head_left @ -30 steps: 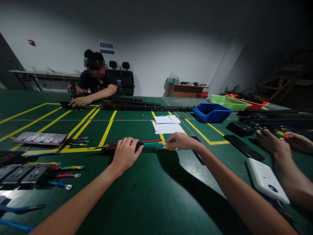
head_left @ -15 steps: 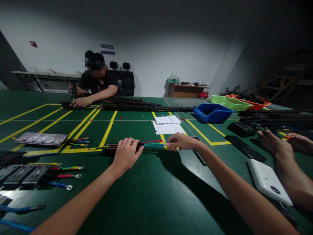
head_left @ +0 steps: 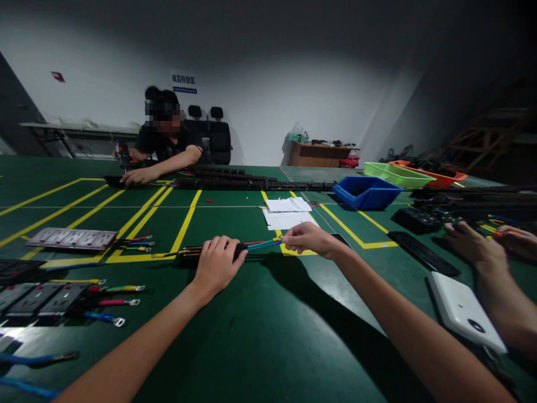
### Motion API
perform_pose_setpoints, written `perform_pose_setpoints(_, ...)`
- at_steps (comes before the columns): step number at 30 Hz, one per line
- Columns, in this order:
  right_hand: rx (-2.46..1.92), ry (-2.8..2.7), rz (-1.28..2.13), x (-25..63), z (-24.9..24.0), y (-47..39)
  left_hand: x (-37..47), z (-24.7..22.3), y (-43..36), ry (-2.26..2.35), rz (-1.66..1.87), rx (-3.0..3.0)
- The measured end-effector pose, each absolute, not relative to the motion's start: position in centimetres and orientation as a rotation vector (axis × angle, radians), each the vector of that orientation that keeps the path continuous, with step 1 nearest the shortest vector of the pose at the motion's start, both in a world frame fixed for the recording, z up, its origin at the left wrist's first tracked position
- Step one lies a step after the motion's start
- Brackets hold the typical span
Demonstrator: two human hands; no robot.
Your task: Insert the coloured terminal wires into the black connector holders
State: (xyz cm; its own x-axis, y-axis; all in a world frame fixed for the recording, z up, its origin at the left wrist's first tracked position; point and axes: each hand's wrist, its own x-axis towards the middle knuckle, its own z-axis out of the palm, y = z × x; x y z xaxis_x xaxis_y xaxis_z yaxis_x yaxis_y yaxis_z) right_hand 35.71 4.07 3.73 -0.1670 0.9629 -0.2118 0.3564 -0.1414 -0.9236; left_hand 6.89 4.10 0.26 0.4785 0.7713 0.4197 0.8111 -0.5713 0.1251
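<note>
My left hand point(head_left: 218, 263) is wrapped over a dark, narrow strip that lies level above the green table, its detail mostly covered by the palm. Red, green and blue wires point(head_left: 262, 244) come out of the strip on the right side. At their far ends, my right hand point(head_left: 308, 239) pinches the tips between thumb and fingers. Brown and black leads point(head_left: 172, 253) with a ring terminal stick out left of my left hand. My fingers hide the wire tips.
Socket strips point(head_left: 73, 238) with lugged cables lie at left. White papers point(head_left: 289, 207), a blue bin point(head_left: 367, 193) and a green bin point(head_left: 396, 174) stand beyond my hands. At right are a white device point(head_left: 465, 310) and a co-worker's hands point(head_left: 478, 246). Across the table another person holds a power drill point(head_left: 123, 154).
My right hand has risen slightly with the wire ends, and the wires now bend upward and sit closer together. My left hand keeps its place.
</note>
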Motion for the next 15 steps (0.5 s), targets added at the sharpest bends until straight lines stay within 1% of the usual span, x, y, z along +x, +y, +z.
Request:
perform_pose_setpoints(9, -1.506, -1.400, 1.302, 35.36, 2.63, 4.43, 6.83, 0.23, 4.20, -1.411, -0.665, -2.656)
perform_pose_setpoints(15, -1.455, -1.473, 1.327, 35.29, 3.15, 4.22, 6.76, 0.25, 4.08, -1.411, -0.693, -2.662)
